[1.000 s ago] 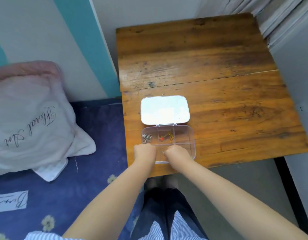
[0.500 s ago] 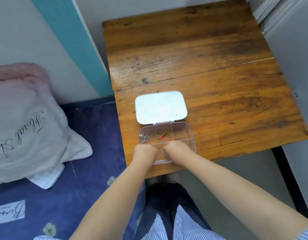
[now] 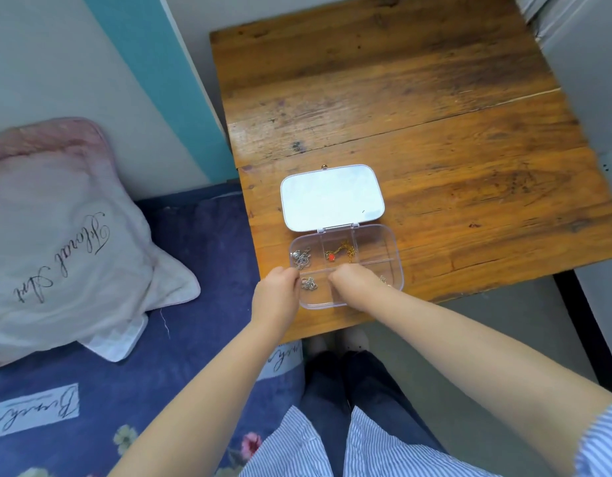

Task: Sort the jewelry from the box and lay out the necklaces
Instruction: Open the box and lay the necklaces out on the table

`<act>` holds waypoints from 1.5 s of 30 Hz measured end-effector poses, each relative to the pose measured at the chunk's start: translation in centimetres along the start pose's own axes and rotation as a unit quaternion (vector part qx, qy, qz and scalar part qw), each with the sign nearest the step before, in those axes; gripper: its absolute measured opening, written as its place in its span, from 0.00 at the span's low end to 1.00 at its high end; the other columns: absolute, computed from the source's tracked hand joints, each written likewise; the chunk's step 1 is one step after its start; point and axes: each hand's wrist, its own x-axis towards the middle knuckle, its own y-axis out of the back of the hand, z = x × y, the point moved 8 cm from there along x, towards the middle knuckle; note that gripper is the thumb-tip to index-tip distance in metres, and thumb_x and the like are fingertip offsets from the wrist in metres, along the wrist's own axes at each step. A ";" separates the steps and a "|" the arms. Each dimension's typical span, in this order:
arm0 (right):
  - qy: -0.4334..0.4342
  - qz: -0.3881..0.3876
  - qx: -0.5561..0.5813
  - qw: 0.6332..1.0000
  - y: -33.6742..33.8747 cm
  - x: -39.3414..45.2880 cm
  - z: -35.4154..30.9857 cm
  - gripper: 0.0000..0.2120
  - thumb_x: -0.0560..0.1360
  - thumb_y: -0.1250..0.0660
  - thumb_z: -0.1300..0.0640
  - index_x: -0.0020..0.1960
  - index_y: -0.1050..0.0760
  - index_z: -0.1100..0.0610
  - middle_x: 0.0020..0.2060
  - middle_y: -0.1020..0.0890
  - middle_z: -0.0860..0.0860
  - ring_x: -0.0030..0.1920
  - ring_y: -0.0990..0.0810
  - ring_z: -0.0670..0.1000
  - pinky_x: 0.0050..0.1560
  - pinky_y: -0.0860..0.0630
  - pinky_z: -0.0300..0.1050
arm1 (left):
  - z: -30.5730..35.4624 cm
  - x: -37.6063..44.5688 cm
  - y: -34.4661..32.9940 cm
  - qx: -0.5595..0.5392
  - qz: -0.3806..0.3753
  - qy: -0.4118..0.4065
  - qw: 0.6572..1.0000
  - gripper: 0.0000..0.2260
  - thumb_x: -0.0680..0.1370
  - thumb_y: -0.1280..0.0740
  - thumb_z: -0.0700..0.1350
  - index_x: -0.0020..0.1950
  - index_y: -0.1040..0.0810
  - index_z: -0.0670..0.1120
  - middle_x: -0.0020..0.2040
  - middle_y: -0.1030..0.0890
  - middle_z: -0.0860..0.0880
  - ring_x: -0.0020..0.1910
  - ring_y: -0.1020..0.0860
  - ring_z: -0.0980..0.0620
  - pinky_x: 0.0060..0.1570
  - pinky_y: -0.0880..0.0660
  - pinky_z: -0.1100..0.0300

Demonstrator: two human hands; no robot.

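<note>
A clear plastic jewelry box (image 3: 398, 256) lies open near the front edge of the wooden table, its white lid (image 3: 332, 197) folded back flat. A tangle of silver jewelry (image 3: 301, 259) fills the back left compartment. A gold necklace with a red pendant (image 3: 340, 253) lies in the back middle one. A small silver chain (image 3: 308, 284) sits in the front left compartment. My left hand (image 3: 278, 292) grips the box's left edge. My right hand (image 3: 354, 282) reaches into the front middle compartment with fingers curled; what lies under them is hidden.
The wooden table (image 3: 435, 132) stretches bare behind and to the right of the box. A white and pink pillow (image 3: 57, 235) lies on a blue floral bedsheet (image 3: 194, 339) to the left. A wall runs along the table's left side.
My left hand has slid a little to the left, uncovering the silver chain in the front left compartment. My right hand stays inside the box. The view has shifted slightly.
</note>
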 end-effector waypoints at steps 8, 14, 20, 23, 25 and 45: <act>0.027 0.010 0.041 0.999 0.6 -0.7 0.4 0.06 0.74 0.42 0.67 0.41 0.30 0.58 0.39 0.25 0.57 0.41 0.30 0.56 0.36 0.33 0.47 | 0.1 -0.8 -0.6 0.050 -0.023 0.002 0.998 0.12 0.81 0.43 0.43 0.53 0.21 0.43 0.50 0.19 0.45 0.46 0.22 0.45 0.38 0.30 0.55; -0.006 0.169 0.236 0.957 8.9 -7.7 5.1 0.06 0.73 0.40 0.64 0.45 0.24 0.62 0.35 0.23 0.55 0.35 0.27 0.53 0.31 0.34 0.41 | 5.3 -0.1 4.9 -0.030 0.011 -0.037 0.999 0.11 0.80 0.40 0.41 0.54 0.19 0.42 0.53 0.17 0.45 0.51 0.21 0.46 0.46 0.24 0.54; -0.024 0.277 0.292 0.915 17.5 -16.0 12.7 0.11 0.77 0.41 0.63 0.57 0.26 0.63 0.37 0.20 0.53 0.28 0.23 0.45 0.34 0.24 0.37 | 14.9 1.5 11.3 -0.247 0.039 -0.065 0.966 0.08 0.77 0.36 0.36 0.51 0.18 0.37 0.43 0.16 0.42 0.44 0.18 0.46 0.54 0.23 0.54; -0.025 0.319 0.292 0.901 21.6 -18.7 17.4 0.12 0.77 0.44 0.64 0.59 0.29 0.63 0.40 0.20 0.55 0.31 0.20 0.48 0.33 0.21 0.35 | 20.4 3.5 12.9 -0.313 0.036 -0.082 0.945 0.07 0.77 0.37 0.34 0.49 0.19 0.36 0.31 0.22 0.51 0.31 0.20 0.56 0.52 0.21 0.50; -0.021 0.338 0.277 0.899 24.0 -19.7 20.6 0.09 0.77 0.46 0.64 0.54 0.29 0.61 0.40 0.20 0.56 0.31 0.21 0.47 0.31 0.22 0.35 | 23.8 5.0 13.8 -0.336 0.045 -0.090 0.936 0.07 0.77 0.38 0.34 0.47 0.20 0.39 0.31 0.23 0.51 0.34 0.19 0.50 0.53 0.21 0.47; 0.057 0.356 0.345 0.867 26.3 -14.7 46.9 0.10 0.78 0.41 0.60 0.50 0.25 0.65 0.29 0.22 0.50 0.19 0.26 0.40 0.24 0.27 0.31 | 43.5 17.0 3.4 -0.322 0.167 0.064 0.930 0.11 0.79 0.41 0.34 0.54 0.19 0.37 0.49 0.17 0.41 0.49 0.16 0.45 0.55 0.21 0.50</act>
